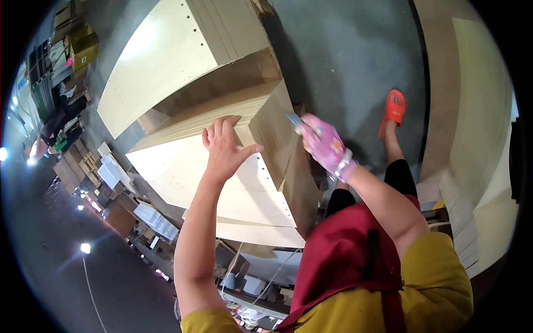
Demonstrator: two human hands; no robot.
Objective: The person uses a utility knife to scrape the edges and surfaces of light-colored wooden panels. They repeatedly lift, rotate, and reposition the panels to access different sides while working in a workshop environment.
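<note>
A thick stack of pale boards (194,165) stands in front of me, its layered edges turned up and a row of small dark holes near the right end. My left hand (223,145), bare, lies over the top edge of the front board with fingers spread and thumb stretched to the right. In a pink glove with a flower on it, my right hand (326,143) is closed on a small flat grey-blue tool (294,118), whose exact kind I cannot make out. That tool is close to the right end face of the stack.
Behind it stands a second stack of similar curved boards (166,55). More pale sheets (480,150) are piled at the far right. Grey floor (338,50) lies between, with my foot in a red slide sandal (395,108). Cartons and another person (53,130) are at the far left.
</note>
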